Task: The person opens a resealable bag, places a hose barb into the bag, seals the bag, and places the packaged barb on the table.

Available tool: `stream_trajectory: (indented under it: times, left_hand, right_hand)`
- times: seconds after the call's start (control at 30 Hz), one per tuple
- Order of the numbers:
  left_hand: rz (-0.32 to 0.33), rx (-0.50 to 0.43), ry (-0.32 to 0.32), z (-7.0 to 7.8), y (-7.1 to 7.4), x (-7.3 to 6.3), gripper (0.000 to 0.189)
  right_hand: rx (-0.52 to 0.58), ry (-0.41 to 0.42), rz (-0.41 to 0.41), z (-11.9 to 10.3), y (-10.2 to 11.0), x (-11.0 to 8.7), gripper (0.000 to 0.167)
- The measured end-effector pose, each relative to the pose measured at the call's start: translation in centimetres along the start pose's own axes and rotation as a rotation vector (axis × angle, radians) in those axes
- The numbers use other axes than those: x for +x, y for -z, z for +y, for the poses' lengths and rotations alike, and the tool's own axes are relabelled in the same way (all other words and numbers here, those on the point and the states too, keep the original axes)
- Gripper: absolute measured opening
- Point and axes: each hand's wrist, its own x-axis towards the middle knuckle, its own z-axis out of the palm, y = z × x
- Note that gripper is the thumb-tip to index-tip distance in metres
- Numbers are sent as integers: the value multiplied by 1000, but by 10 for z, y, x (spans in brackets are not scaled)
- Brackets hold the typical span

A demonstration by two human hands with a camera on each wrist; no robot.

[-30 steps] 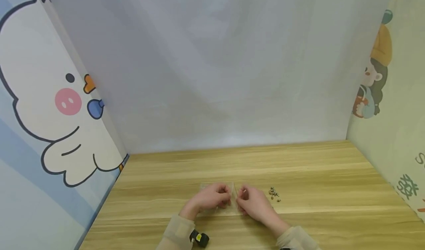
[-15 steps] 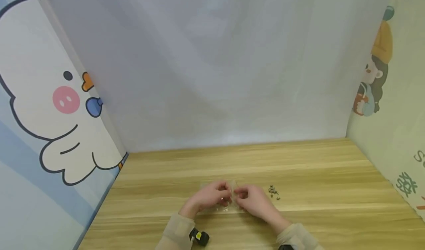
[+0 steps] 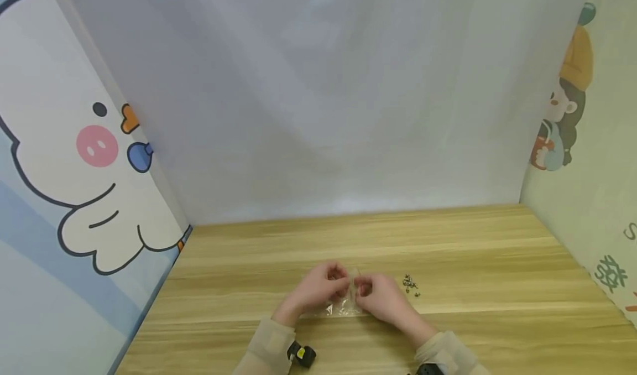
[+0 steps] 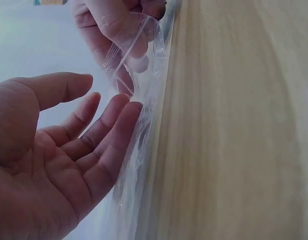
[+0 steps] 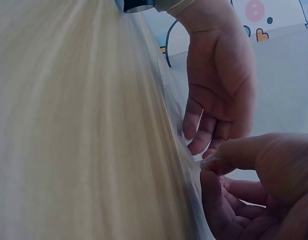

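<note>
A clear plastic zip bag (image 3: 343,308) lies on the wooden table under and between both hands. My right hand (image 3: 384,298) pinches its edge between thumb and forefinger; in the right wrist view a bit of film shows at those fingertips (image 5: 210,172). My left hand (image 3: 320,287) is beside the bag with loosely bent fingers, its thumb apart from them. In the left wrist view the left fingertips (image 4: 134,105) touch the film near the bag's mouth. To the right of the right hand lies a small heap of tiny metal pieces (image 3: 409,282), too small to identify.
The wooden table (image 3: 239,253) meets a grey backdrop (image 3: 348,142) behind. Printed panels stand at the left (image 3: 59,142) and right (image 3: 587,209). A black wrist camera (image 3: 302,355) is strapped at the left cuff.
The left thumb has drawn away from the fingers and the left hand has risen slightly in view. The right hand keeps its pinch on the bag's edge. The head view has tilted a little.
</note>
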Motion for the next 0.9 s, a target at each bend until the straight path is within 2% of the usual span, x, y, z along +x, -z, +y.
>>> stream_trajectory:
  times: [0.1, 0.3, 0.53, 0.73, 0.9]
  left_hand:
    - [18, 27, 4, 0, 0, 0, 18]
    - [13, 68, 12, 1, 4, -1, 22]
    - [4, 127, 1, 1, 4, -1, 18]
    - [-17, 81, -1, 2, 3, -1, 21]
    - [-44, 19, -2, 3, 2, -1, 23]
  right_hand:
    - [-5, 4, 2, -1, 0, 1, 49]
    - [-9, 15, 4, 0, -2, 1, 51]
    - [-14, 33, -10, 1, -5, 0, 44]
    - [-67, 55, 11, 0, -6, 0, 25]
    - [-69, 61, -18, -2, -4, -2, 25]
